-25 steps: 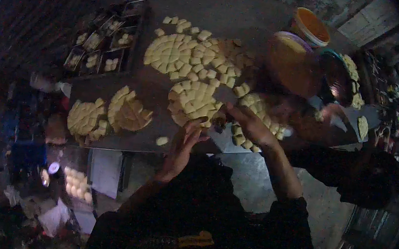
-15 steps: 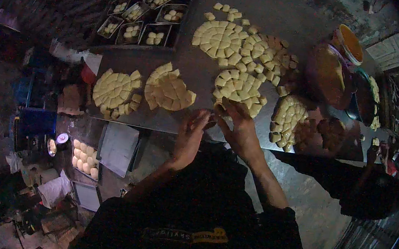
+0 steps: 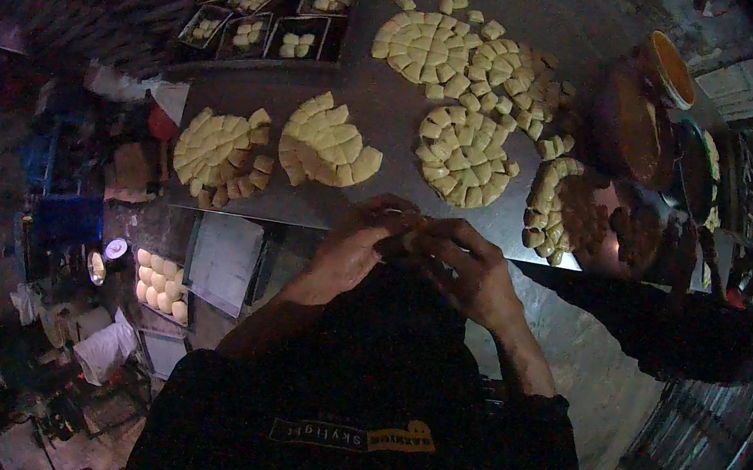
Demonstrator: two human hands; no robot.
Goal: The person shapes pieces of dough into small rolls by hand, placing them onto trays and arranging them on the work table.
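Observation:
At the table's near edge my two hands are drawn together. My left hand (image 3: 350, 255) has its fingers bent inward, meeting the fingertips of my right hand (image 3: 475, 271). Between them is a small piece of dough (image 3: 413, 234), mostly covered by fingers and shadow. Just beyond, a cut dough round (image 3: 466, 157) lies flat, divided into many chunks. To its left are a dough round with a gap in its edge (image 3: 331, 143) and another cut round (image 3: 217, 152). Farther back rest a large cut round (image 3: 423, 45) and loose dough pieces (image 3: 479, 88).
Tins holding dough balls (image 3: 297, 42) stand at the back left. Bowls (image 3: 634, 126) and an orange-lined bucket (image 3: 669, 72) stand at the right. Near them, a co-worker's dark sleeve (image 3: 647, 325) reaches toward shaded dough. A tray of dough balls (image 3: 161, 286) sits low at left.
My right hand has come back from the front edge of the middle dough round toward me. Both hands now meet closer to my body, and the whole view has shifted slightly.

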